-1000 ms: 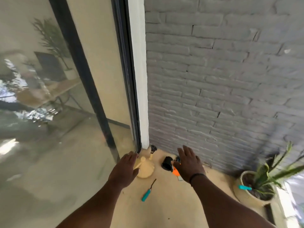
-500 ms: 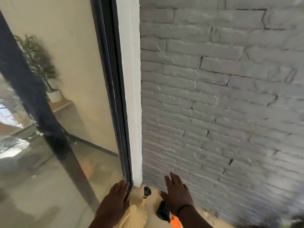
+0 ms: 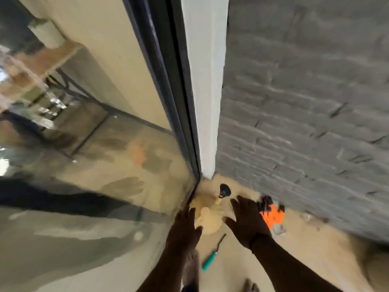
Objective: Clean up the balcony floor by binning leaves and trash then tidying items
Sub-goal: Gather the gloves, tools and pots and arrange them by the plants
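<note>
Both hands reach down into the corner where the glass door (image 3: 94, 144) meets the brick wall (image 3: 305, 102). The left hand (image 3: 185, 226) and the right hand (image 3: 246, 220) are both spread, fingers straight, holding nothing; between them on the floor (image 3: 305, 260) lies a tan, rounded thing (image 3: 207, 218) — too blurred to name. The left fingertips sit at its edge, though I cannot tell whether they touch it. Just beyond it a small black knob (image 3: 224, 190) stands on a pale stem. To the right of the right hand lie black and orange bits (image 3: 272, 213), and nearer the person a teal-handled tool (image 3: 211, 257) rests well clear of both hands.

The step in hand looks like a two-handed pick-up of the tan thing, part of tidying the loose items. To do it well, bring the hands in from both sides and close them low around its widest part, so it lifts level and not by an edge. Watch the knob and stem right behind it — whether they are attached is unclear, so lift slowly and see if they follow. Keep the left knuckles off the glass. The orange bits and the tool can wait for a separate grab.
</note>
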